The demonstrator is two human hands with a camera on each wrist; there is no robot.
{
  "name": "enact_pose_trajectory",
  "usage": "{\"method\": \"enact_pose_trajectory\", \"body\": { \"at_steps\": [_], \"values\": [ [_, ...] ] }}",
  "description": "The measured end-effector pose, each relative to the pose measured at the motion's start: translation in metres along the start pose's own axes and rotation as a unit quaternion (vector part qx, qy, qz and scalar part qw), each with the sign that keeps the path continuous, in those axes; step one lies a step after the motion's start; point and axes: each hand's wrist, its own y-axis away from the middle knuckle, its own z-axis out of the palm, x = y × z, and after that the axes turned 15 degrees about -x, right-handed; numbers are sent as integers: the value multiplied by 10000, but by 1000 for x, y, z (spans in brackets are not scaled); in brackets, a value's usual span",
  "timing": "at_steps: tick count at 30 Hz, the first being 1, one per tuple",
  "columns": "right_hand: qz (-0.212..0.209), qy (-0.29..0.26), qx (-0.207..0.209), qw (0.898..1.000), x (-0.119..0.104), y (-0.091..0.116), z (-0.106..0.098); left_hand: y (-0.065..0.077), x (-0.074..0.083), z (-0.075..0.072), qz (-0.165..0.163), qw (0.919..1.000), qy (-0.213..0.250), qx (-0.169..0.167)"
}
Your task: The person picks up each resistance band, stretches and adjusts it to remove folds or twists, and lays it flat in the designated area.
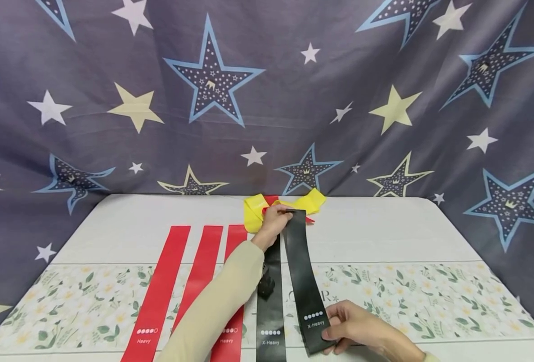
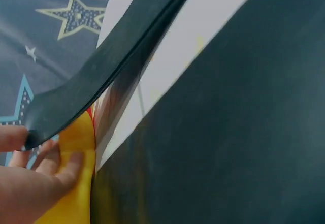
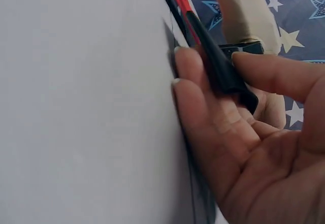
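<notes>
Black, smooth, flexible: one flat strip [image 1: 306, 271], marked "X-Heavy" under a row of five dots, near end. Location: between the two hands, at the right end of the row of strips, over the surface [image 1: 384, 231]. Form: gently bowed along its length; left-wrist view shows its far part raised.

Left hand [image 1: 273, 218]: fingers clamped on the far end, arm reaching across the row.

Right hand [image 1: 350, 324]: fingers pinching the near end, thumb on top, other fingers beneath.

Governing relation, as judged: the held strip's long axis runs away from the person, the near end slanting a little to the right. Immediately to its left, across a narrow gap, lies a second black strip [image 1: 271, 322], likewise "X-Heavy", more nearly straight; the left hand is nearer its far end.

Farther left: three red strips, outer [image 1: 163, 281], middle [image 1: 205, 261], inner [image 1: 237, 236]; "Heavy" legible on outer and inner, middle partly hidden by the sleeve [image 1: 221, 301].

Beyond the left hand: yellow strip [image 1: 309, 202], loosely heaped, with red material showing among its folds.

Backdrop: dark star-printed cloth [image 1: 294, 100].
</notes>
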Motion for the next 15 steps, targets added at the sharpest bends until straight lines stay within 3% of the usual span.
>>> {"method": "enact_pose_trajectory", "body": {
  "at_steps": [8, 15],
  "values": [
    [81, 281, 319, 9991, -5, -8, -3, -6, -2, -7, 409, 9990, -32, 188],
    [69, 171, 246, 9995, -7, -8, -5, -6, -5, -11, 439, 9989, -169, -42]
  ]
}}
